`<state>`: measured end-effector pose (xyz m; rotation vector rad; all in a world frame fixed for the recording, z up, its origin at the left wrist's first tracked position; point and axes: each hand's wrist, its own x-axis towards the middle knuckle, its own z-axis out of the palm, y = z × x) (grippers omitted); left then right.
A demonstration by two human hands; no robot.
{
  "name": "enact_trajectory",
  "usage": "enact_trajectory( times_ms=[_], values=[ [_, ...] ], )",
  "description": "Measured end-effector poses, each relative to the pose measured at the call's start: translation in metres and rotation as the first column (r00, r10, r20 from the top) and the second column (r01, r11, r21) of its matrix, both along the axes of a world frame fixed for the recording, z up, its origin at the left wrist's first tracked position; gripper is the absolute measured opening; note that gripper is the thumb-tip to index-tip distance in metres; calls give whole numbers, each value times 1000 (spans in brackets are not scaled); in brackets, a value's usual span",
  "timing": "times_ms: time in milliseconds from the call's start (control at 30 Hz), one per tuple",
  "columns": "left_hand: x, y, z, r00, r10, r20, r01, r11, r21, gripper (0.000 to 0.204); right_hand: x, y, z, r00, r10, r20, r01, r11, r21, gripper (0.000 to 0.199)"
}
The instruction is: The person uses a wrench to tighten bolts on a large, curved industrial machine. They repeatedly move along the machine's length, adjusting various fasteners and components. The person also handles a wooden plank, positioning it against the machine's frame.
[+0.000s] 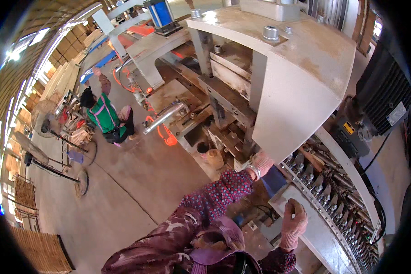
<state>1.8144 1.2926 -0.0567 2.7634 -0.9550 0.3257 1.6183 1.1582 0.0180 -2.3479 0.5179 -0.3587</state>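
Note:
My left hand (262, 165), in a pinkish knitted glove with a pale band at the wrist, reaches to the lower edge of a white machine housing (297, 98). Its fingers are partly hidden there, so whether it grips anything is unclear. My right hand (293, 226), gloved alike, is raised over a grey metal ledge (322, 242) with its fingers curled in. Something small and pale may show at the fingertips, too small to name. Beside the ledge runs a curved row of metal clamp-like fittings (326, 194). A tan jug-like container (214, 158) stands left of my left hand.
A dark finned motor (383, 86) sits at the right. Orange hoses (169, 138) and a silver cylinder (165, 118) lie on the machine's left side. A person in a green vest (104, 112) crouches at the left, near standing fans (43, 125) and stacked timber (61, 84).

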Motion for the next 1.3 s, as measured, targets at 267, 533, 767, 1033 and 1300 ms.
enact_trajectory(
  times_ms=[267, 533, 767, 1033, 1300],
  values=[
    [55, 27, 18, 677, -205, -707, -316, 787, -530, 26, 17, 3, 4, 992, -116, 43, 120, 985, -122, 18],
    [48, -20, 15, 297, -622, -724, -823, 218, -525, 46, 22, -9, 10, 946, -291, 142, 320, 906, -278, 18],
    [70, -27, 29, 309, -614, -726, -864, 137, -484, 44, 83, -58, 3, 936, -349, 40, 314, 780, -542, 18],
    [74, -44, 35, 286, -483, -828, -856, 260, -447, 38, 129, -107, -32, 883, -357, -304, 49, 715, -697, 18],
    [64, -58, 50, 478, -216, -851, -724, 451, -521, 29, 130, -118, -44, 926, -281, -253, 49, 752, -658, 20]
  ],
)
